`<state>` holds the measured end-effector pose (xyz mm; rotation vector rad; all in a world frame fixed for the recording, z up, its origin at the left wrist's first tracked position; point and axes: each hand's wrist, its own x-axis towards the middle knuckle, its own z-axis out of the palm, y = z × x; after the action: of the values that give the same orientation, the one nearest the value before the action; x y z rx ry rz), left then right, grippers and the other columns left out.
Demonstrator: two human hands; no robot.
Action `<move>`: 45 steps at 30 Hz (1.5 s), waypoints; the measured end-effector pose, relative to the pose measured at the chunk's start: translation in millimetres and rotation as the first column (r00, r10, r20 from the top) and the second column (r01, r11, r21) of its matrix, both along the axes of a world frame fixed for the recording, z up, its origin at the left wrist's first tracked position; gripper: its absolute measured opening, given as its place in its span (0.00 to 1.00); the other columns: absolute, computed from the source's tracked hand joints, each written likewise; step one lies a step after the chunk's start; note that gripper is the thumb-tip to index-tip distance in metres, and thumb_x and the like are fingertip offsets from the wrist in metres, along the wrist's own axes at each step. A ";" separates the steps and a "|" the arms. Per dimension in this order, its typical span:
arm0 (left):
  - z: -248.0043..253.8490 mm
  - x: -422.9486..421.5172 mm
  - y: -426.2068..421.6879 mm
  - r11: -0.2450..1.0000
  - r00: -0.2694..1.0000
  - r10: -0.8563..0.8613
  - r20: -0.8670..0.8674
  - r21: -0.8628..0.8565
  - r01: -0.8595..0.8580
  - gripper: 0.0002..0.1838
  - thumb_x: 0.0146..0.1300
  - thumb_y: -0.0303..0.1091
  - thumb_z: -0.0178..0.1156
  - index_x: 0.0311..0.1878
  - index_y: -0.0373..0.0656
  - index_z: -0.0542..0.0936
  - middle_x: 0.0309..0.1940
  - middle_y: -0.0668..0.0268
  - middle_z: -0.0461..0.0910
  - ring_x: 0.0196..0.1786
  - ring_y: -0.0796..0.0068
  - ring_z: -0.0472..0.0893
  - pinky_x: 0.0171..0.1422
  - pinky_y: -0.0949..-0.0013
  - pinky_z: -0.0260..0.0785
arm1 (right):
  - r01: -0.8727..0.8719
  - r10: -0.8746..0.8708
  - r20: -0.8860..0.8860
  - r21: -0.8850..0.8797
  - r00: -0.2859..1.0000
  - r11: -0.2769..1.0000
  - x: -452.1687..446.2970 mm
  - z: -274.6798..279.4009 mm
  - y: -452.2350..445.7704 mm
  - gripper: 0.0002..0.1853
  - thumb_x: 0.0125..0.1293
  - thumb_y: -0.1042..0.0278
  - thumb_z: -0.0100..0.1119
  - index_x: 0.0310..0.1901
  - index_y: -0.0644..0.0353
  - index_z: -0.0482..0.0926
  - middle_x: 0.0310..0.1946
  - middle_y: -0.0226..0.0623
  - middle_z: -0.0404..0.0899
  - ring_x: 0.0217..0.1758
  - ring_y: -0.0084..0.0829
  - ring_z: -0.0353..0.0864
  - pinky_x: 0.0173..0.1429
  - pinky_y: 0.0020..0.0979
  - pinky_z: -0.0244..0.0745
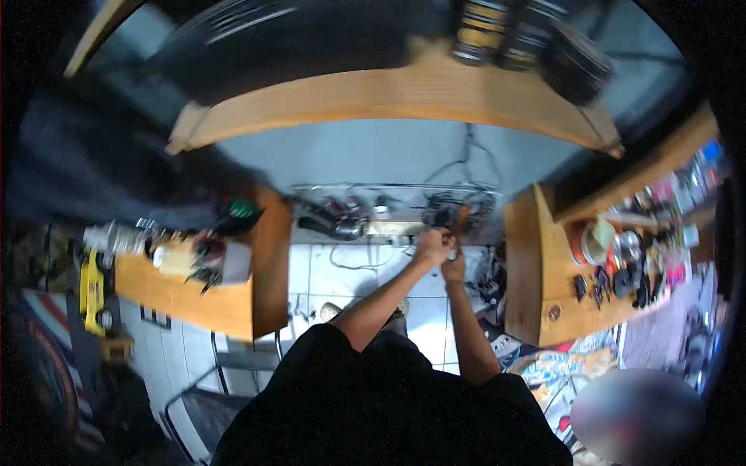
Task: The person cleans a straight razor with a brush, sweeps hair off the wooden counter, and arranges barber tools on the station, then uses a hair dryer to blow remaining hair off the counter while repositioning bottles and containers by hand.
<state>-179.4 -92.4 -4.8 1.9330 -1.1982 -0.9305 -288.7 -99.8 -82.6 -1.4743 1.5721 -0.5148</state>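
My left hand [434, 247] and my right hand [453, 268] are close together in front of a low metal rack. Both have their fingers closed. An orange-brown, elongated thing [462, 220] rises from my right hand, its kind blurred. My left fingers pinch beside it; what lies between them is too small to make out. Just beyond, the rack [396, 186] holds dark tools [334, 224] at its left. A dark tangle of cables and parts [451, 206] fills its right side.
Wooden cabinets stand at left [268, 264] and right [524, 264], both loaded with small items. A wooden shelf [388, 97] with cans [479, 31] spans overhead. A black folding chair [210, 415] stands behind on the left. Clutter lies on the tiled floor [423, 318] at right.
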 end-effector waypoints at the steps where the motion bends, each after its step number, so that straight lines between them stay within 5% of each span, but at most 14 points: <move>1: 12.9 4.6 24.1 0.999 1.000 0.018 0.004 -0.035 -0.017 0.16 0.57 0.37 0.57 0.46 0.40 0.82 0.36 0.54 0.84 0.37 0.60 0.83 0.43 0.62 0.74 | -0.038 0.047 0.080 -0.106 0.996 0.994 0.3 9.7 2.6 0.29 0.60 0.63 0.63 0.61 0.65 0.68 0.45 0.57 0.79 0.50 0.46 0.80 0.51 0.39 0.73; 4: 45.0 31.1 107.6 0.987 0.984 0.105 -0.142 -0.109 -0.121 0.18 0.62 0.39 0.60 0.50 0.38 0.79 0.39 0.52 0.83 0.39 0.63 0.83 0.44 0.66 0.74 | 0.012 0.119 0.426 -0.293 0.897 0.956 26.1 53.3 27.6 0.20 0.64 0.64 0.62 0.52 0.71 0.75 0.45 0.47 0.81 0.48 0.36 0.80 0.50 0.34 0.75; 6: 68.4 49.4 168.2 0.973 0.969 0.144 -0.201 -0.148 -0.176 0.18 0.64 0.38 0.59 0.51 0.36 0.77 0.43 0.52 0.82 0.44 0.64 0.83 0.48 0.65 0.74 | -0.207 0.344 0.457 -0.323 0.820 0.923 34.2 88.5 51.4 0.11 0.67 0.70 0.58 0.47 0.68 0.78 0.40 0.39 0.82 0.40 0.26 0.80 0.41 0.28 0.76; 7: 85.3 56.5 201.1 0.959 0.946 0.172 -0.274 -0.172 -0.224 0.18 0.63 0.38 0.59 0.52 0.36 0.77 0.45 0.52 0.82 0.46 0.61 0.83 0.51 0.64 0.74 | -0.335 0.425 0.481 -0.265 0.767 0.904 41.1 109.0 64.4 0.10 0.66 0.70 0.59 0.45 0.67 0.79 0.35 0.36 0.81 0.36 0.23 0.80 0.37 0.24 0.74; 9: 132.2 67.3 263.6 0.924 0.847 0.342 -0.407 -0.020 -0.383 0.17 0.65 0.32 0.57 0.54 0.34 0.76 0.42 0.59 0.82 0.44 0.72 0.81 0.52 0.69 0.73 | -0.558 0.516 0.449 -0.045 0.730 0.829 57.8 148.7 97.3 0.08 0.66 0.69 0.58 0.41 0.66 0.80 0.25 0.30 0.79 0.26 0.16 0.77 0.27 0.18 0.67; 10: 125.2 71.3 295.3 0.882 0.840 0.343 -0.421 -0.163 -0.442 0.16 0.65 0.28 0.56 0.55 0.34 0.75 0.40 0.65 0.80 0.44 0.78 0.79 0.52 0.74 0.72 | -0.599 0.556 0.449 -0.057 0.699 0.799 70.3 162.9 113.0 0.08 0.66 0.69 0.58 0.41 0.66 0.80 0.25 0.30 0.79 0.26 0.16 0.77 0.27 0.18 0.67; 12: 133.7 72.6 347.1 0.791 0.726 0.520 -0.449 -0.066 -0.608 0.15 0.67 0.26 0.54 0.55 0.31 0.73 0.41 0.67 0.79 0.46 0.82 0.76 0.53 0.78 0.68 | -0.784 0.711 0.404 0.026 0.575 0.620 89.5 181.7 148.7 0.09 0.68 0.69 0.55 0.43 0.66 0.80 0.25 0.32 0.80 0.25 0.18 0.77 0.29 0.20 0.70; 15: 155.1 62.5 399.1 0.573 0.517 0.673 -0.528 -0.069 -0.816 0.15 0.69 0.28 0.54 0.56 0.32 0.73 0.43 0.66 0.80 0.46 0.82 0.77 0.54 0.77 0.68 | -0.882 0.764 0.529 -0.057 0.370 0.468 116.5 195.7 200.5 0.10 0.70 0.70 0.52 0.45 0.67 0.79 0.27 0.34 0.81 0.26 0.20 0.79 0.31 0.22 0.73; 18: 140.0 51.0 437.8 0.413 0.398 0.707 -0.585 -0.116 -0.903 0.17 0.70 0.34 0.54 0.57 0.36 0.74 0.48 0.64 0.80 0.47 0.78 0.78 0.52 0.74 0.69 | -0.928 0.861 0.435 -0.126 0.265 0.349 140.1 213.8 249.7 0.11 0.71 0.71 0.50 0.47 0.68 0.78 0.28 0.37 0.82 0.27 0.22 0.80 0.34 0.23 0.75; 24: 153.2 40.1 525.7 0.348 0.366 0.726 -0.582 -0.147 -0.926 0.16 0.68 0.29 0.55 0.57 0.35 0.74 0.47 0.65 0.80 0.51 0.79 0.77 0.56 0.74 0.69 | -0.969 0.897 0.440 -0.202 0.040 0.142 170.1 222.3 349.6 0.10 0.66 0.75 0.55 0.47 0.67 0.78 0.38 0.39 0.83 0.38 0.25 0.84 0.41 0.25 0.77; 26: 159.6 41.7 551.8 0.330 0.351 0.751 -0.558 -0.144 -0.933 0.16 0.68 0.29 0.56 0.57 0.35 0.73 0.48 0.64 0.80 0.52 0.79 0.77 0.57 0.74 0.68 | -0.948 0.952 0.297 -0.316 -0.071 0.028 173.2 231.5 375.8 0.09 0.65 0.74 0.57 0.46 0.65 0.79 0.39 0.40 0.83 0.41 0.28 0.84 0.42 0.26 0.77; 34: 171.1 56.5 583.8 0.301 0.367 0.753 -0.545 -0.211 -0.930 0.17 0.67 0.33 0.58 0.55 0.35 0.75 0.47 0.60 0.81 0.50 0.76 0.78 0.53 0.74 0.70 | -0.918 0.915 0.392 -0.317 0.100 0.236 168.7 235.6 405.7 0.10 0.64 0.73 0.60 0.46 0.64 0.79 0.39 0.39 0.83 0.41 0.27 0.83 0.42 0.26 0.77; 42: 182.6 69.0 531.2 0.531 0.521 0.640 -0.565 -0.165 -0.831 0.17 0.69 0.31 0.56 0.57 0.33 0.73 0.50 0.60 0.79 0.52 0.77 0.76 0.57 0.74 0.67 | -0.890 0.850 0.487 -0.271 0.202 0.367 161.8 236.0 376.4 0.10 0.64 0.79 0.59 0.46 0.69 0.78 0.40 0.36 0.82 0.45 0.22 0.81 0.51 0.23 0.75; 45: 179.4 72.6 507.8 0.588 0.589 0.619 -0.520 -0.191 -0.786 0.16 0.68 0.33 0.57 0.55 0.35 0.75 0.46 0.62 0.81 0.48 0.77 0.78 0.52 0.74 0.70 | -0.859 0.829 0.487 -0.263 0.274 0.439 161.2 234.2 356.9 0.09 0.64 0.77 0.59 0.45 0.68 0.79 0.36 0.37 0.83 0.41 0.23 0.83 0.46 0.23 0.76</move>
<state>-106.8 415.3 174.6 1.5426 -0.2311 -0.5168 -127.4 257.1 151.7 -1.6697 0.1542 -0.1903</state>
